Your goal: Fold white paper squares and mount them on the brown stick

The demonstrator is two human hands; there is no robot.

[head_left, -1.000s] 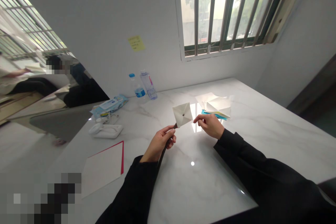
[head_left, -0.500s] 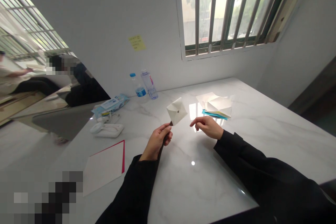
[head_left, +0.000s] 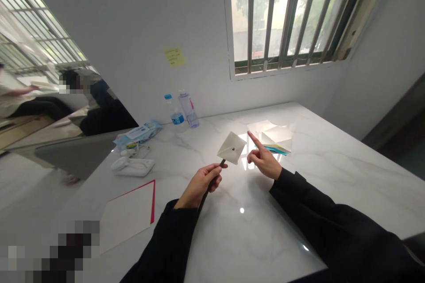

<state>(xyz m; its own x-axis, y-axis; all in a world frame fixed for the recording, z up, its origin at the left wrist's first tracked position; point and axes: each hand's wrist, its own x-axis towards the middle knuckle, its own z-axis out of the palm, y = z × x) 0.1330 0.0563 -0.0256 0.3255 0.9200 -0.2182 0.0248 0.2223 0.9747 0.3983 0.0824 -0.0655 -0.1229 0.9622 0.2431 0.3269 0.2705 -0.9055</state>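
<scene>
My left hand (head_left: pixel 201 183) is closed around the dark stick (head_left: pixel 222 163) of a white paper pinwheel (head_left: pixel 229 150). The folded paper head sits at the stick's upper end, tilted, with a small dark pin at its centre. To the right, my right hand (head_left: pixel 268 163) holds nothing. Its index finger points up and away, apart from the pinwheel, while the other fingers are bent. Just beyond that hand lie creased white paper sheets (head_left: pixel 277 135), with blue paper (head_left: pixel 281 153) and a yellow edge showing beneath.
At left on the marble-patterned table (head_left: pixel 232 247) are white sheets with a red edge (head_left: pixel 128 216), a white case (head_left: pixel 137 167), and a wipes pack (head_left: pixel 141 132). Two plastic bottles (head_left: pixel 177 117) stand by the wall. Two people sit far left.
The pinwheel head has turned and shifted slightly right and down in view. My right index finger has swung from pointing left to pointing up and away.
</scene>
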